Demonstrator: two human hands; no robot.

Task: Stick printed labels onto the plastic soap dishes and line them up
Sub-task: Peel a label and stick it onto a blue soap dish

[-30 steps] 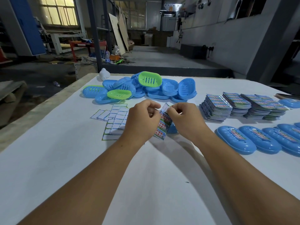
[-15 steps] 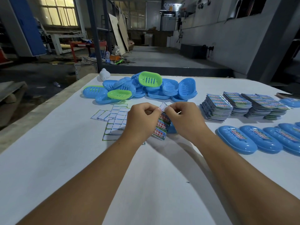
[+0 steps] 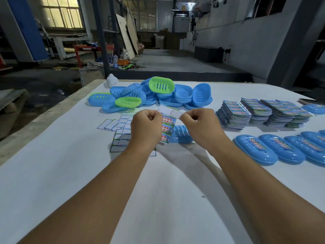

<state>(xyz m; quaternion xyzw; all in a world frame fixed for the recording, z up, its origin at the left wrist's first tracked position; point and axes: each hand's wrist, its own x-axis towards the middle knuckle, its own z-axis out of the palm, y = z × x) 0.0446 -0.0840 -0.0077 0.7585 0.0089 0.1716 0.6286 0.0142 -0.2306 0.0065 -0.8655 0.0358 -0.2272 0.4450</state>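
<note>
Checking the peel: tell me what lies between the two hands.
In the head view, a peeled label spans the gap, white side showing, pinched by the left hand and the right hand. The label sheet hangs just below it.

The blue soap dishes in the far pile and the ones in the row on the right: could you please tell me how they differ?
The pile of soap dishes is a loose heap, open sides up or tilted, and no labels show; two green dishes sit among them. The row of soap dishes lies side by side, domed side up, each bearing a printed label, and all that show are blue. Both groups are oval slotted plastic on the white table.
</note>
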